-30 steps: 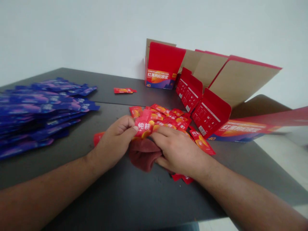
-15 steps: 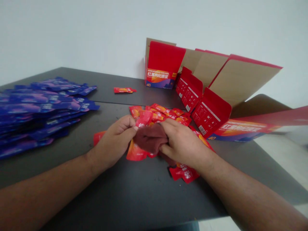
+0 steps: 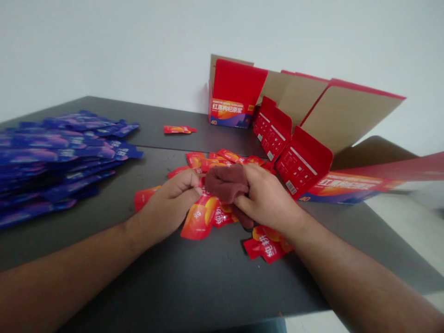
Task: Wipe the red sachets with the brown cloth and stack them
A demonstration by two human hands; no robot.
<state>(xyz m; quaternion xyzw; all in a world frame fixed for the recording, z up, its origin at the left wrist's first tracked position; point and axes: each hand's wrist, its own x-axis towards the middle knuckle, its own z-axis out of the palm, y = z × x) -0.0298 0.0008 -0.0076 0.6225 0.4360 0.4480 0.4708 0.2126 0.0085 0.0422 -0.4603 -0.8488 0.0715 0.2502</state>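
The left hand (image 3: 172, 199) narrowly pinches what looks like a red sachet (image 3: 202, 183), mostly hidden at the edge of the brown cloth (image 3: 225, 182) that the right hand (image 3: 268, 192) grips bunched. Wiping well likely calls for light strokes away from that pinch, clear of the sachet pile (image 3: 231, 157) just beyond.

The bench (image 3: 208, 289) has a dark grey top with a thin seam (image 3: 164, 148) across it. A pile of blue sachets (image 3: 58, 155) lies at the left. Red-and-orange sachets (image 3: 197, 221) are heaped loosely mid-bench, on the near side of the seam; a lone red sachet (image 3: 177, 130) lies beyond it. Open printed cartons (image 3: 231, 113) stand along the back and right.
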